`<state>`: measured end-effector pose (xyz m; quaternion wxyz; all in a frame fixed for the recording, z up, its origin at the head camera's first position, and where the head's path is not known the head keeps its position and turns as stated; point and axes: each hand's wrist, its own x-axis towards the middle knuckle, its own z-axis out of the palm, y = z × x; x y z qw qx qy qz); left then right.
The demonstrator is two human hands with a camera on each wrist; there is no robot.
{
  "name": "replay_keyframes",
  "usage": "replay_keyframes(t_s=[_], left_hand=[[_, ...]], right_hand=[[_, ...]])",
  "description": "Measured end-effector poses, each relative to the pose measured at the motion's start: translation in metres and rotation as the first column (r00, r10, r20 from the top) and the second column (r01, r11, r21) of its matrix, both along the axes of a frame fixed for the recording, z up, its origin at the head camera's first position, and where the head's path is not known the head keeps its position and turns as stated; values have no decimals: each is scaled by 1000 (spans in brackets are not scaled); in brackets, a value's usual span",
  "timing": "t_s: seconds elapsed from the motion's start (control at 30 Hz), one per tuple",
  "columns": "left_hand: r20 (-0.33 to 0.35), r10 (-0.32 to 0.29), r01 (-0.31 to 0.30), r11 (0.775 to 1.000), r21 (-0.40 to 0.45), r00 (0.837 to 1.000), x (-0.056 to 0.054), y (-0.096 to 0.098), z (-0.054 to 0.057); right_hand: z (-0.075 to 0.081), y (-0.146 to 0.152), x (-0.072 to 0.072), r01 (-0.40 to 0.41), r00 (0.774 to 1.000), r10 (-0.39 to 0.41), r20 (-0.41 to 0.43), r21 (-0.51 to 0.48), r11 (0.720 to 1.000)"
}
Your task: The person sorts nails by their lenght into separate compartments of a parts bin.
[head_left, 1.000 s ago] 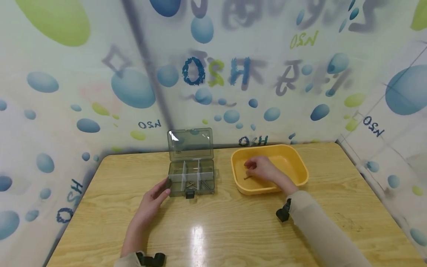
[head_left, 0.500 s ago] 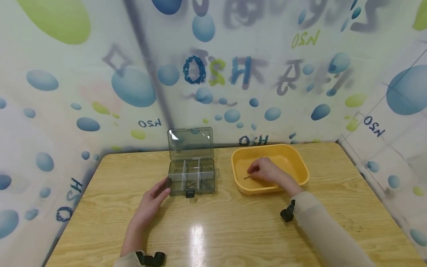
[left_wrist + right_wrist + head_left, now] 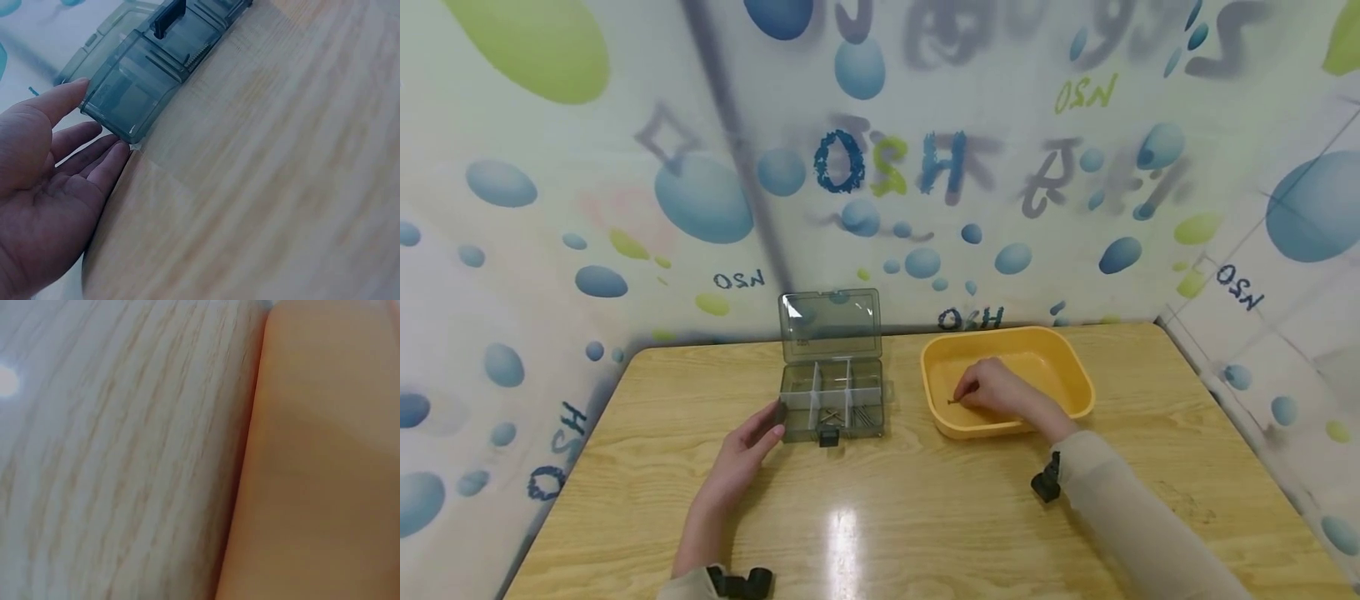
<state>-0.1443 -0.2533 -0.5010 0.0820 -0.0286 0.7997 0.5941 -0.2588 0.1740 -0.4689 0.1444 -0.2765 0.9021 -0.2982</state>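
Observation:
A clear grey compartment box [image 3: 797, 427] stands on the table, its lid [image 3: 831, 325] raised at the back. My left hand [image 3: 747, 446] touches the box's left side, fingers nearly straight. In the left wrist view, the thumb [image 3: 65, 100] reaches the box's upper edge and the fingers lie at its lower corner. Several thin screws [image 3: 865, 415] lie in the front middle and front right compartments. Over the yellow tray [image 3: 936, 417], my right hand [image 3: 996, 387] reaches down with bent fingers. Its fingertips are right at a small screw [image 3: 952, 402]; I cannot tell whether they pinch it.
The wooden table [image 3: 895, 517] meets a patterned wall [image 3: 1045, 283] at the back. Box and tray stand side by side near the wall, with a strip of table between them. The tray's side [image 3: 250, 475] fills the right of the right wrist view.
My right hand has moved a little right within the tray, then slightly back left and down to the screw. The left hand stays at the box.

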Motion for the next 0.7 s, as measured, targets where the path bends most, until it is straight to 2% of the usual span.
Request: replay_keyframes(t_s=[0.17, 0.47, 0.6, 0.7], left_hand=[[-1, 8, -8, 1000, 8, 1000, 0, 1, 0], [-4, 10, -10, 1000, 1, 1000, 1, 2, 0], [-10, 11, -11, 1000, -6, 1000, 1, 2, -1], [-9, 16, -16, 1000, -14, 1000, 1, 2, -1]], right_hand=[[-4, -1, -1, -55, 998, 56, -30, 23, 998], [-4, -5, -1, -60, 998, 61, -8, 50, 997], [-1, -5, 1, -6, 1000, 6, 11, 23, 1000], [1, -3, 1, 56, 998, -56, -12, -12, 998]])
